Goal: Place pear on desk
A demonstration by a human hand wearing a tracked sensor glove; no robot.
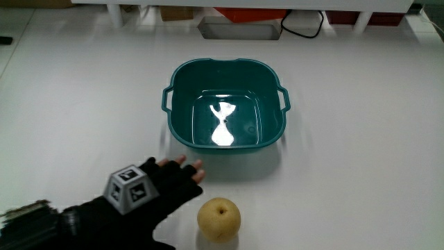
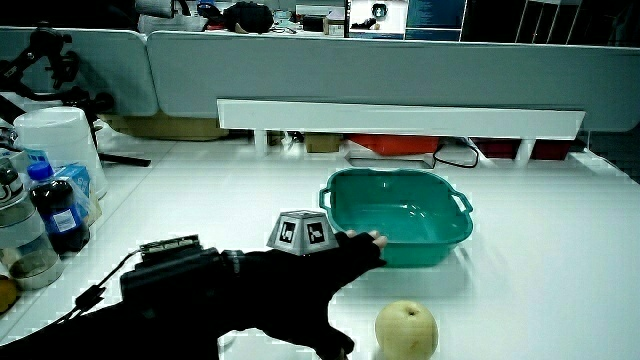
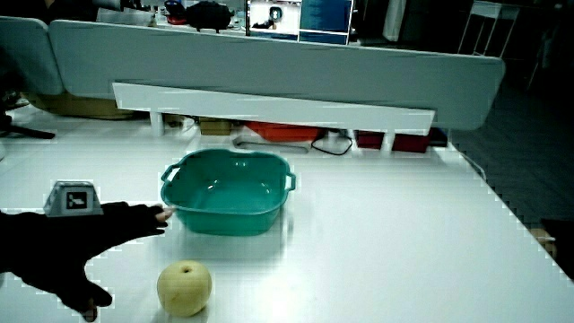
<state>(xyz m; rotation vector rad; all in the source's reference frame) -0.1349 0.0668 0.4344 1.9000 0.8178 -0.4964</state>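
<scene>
Yellow, round pear [image 1: 219, 218] on the table [image 1: 361, 160]; speckled skin

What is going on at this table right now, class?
A gloved hand hovers open over the white table, holding nothing. The pear sits on the table beside the hand, nearer to the person than the teal basin. The basin holds no fruit. The pear appears to be already placed on the desk.

Gloved hands [image 1: 163, 187]: one only, fingers [image 1: 189, 167] spread, palm down, holding nothing, forearm [image 1: 41, 223] extended low
</scene>
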